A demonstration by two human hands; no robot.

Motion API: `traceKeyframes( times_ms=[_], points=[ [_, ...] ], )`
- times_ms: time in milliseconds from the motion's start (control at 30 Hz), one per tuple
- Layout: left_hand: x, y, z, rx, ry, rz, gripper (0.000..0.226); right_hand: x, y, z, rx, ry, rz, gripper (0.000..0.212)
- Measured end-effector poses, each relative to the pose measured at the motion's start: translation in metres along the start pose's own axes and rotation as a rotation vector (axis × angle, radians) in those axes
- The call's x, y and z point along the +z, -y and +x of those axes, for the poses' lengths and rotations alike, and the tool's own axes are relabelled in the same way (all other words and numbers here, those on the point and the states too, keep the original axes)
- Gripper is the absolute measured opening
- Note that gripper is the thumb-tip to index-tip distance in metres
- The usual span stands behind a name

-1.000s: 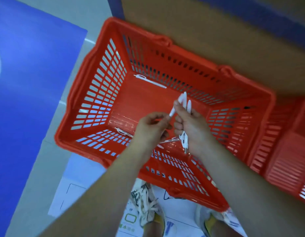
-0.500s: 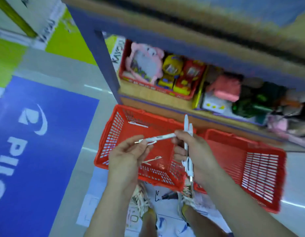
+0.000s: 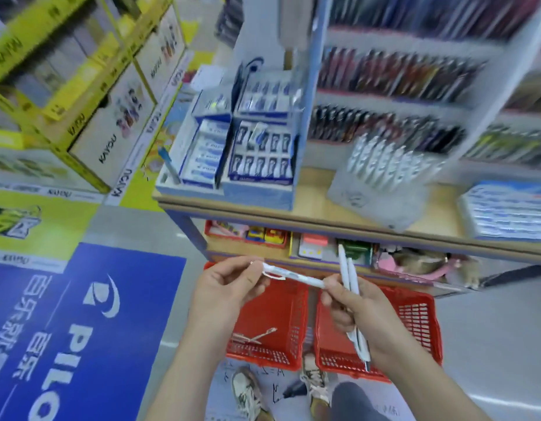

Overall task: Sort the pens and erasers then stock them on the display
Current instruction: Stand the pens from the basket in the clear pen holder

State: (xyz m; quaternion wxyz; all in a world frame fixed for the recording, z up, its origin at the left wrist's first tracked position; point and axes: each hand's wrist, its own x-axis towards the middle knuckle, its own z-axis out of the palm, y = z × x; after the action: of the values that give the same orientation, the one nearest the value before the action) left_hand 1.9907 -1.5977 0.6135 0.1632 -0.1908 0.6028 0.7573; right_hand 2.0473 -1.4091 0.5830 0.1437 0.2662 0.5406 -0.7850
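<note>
Motion blur smears the pen racks (image 3: 393, 71) into streaks, labels unreadable. The right hand (image 3: 363, 311) covers the middle of two white pens (image 3: 345, 268) and one tip of a third pen (image 3: 296, 277) held by the left hand (image 3: 229, 287). The blue floor mat (image 3: 90, 329) runs off the left edge.

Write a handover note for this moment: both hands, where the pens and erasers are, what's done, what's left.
The left hand pinches the clip end of a single white pen; the right hand grips a bundle of white pens upright and touches the single pen's other end.
Loose pens lie in the left red basket. The white-pen rack and eraser boxes stand on the shelf above.
Done: some pens gathered. Left: join this pen to the bundle, stock the rack, fetch the rest.
</note>
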Motion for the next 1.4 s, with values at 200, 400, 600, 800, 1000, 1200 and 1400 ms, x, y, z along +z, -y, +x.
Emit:
traceKeyframes(
  times_ms=[200, 400, 600, 800, 1000, 1200, 1400],
  points=[
    [0.077, -0.043, -0.023, 0.183, 0.128, 0.244, 0.007, -0.041, 0.062, -0.034, -0.133, -0.061, -0.051, 0.014],
    [0.145, -0.060, -0.023, 0.286, 0.164, 0.404, 0.012, -0.083, 0.094, -0.035, -0.206, -0.113, 0.061, 0.010],
    [0.201, -0.066, -0.014, 0.308, 0.176, 0.465, 0.007, -0.119, 0.107, -0.024, -0.218, -0.182, 0.132, 0.009],
    [0.240, -0.076, 0.014, 0.575, 0.144, 0.746, 0.020, -0.152, 0.109, -0.011, -0.120, -0.182, 0.469, 0.025],
    [0.270, -0.065, 0.043, 0.724, 0.182, 1.030, 0.008, -0.174, 0.106, 0.005, -0.067, -0.182, 0.514, 0.025],
    [0.284, -0.043, 0.072, 0.701, 0.284, 1.266, 0.013, -0.182, 0.105, 0.015, -0.029, -0.182, 0.642, 0.027],
    [0.288, -0.038, 0.086, 0.650, 0.291, 1.259, 0.011, -0.184, 0.108, 0.020, -0.028, -0.171, 0.666, 0.026]
  ],
)
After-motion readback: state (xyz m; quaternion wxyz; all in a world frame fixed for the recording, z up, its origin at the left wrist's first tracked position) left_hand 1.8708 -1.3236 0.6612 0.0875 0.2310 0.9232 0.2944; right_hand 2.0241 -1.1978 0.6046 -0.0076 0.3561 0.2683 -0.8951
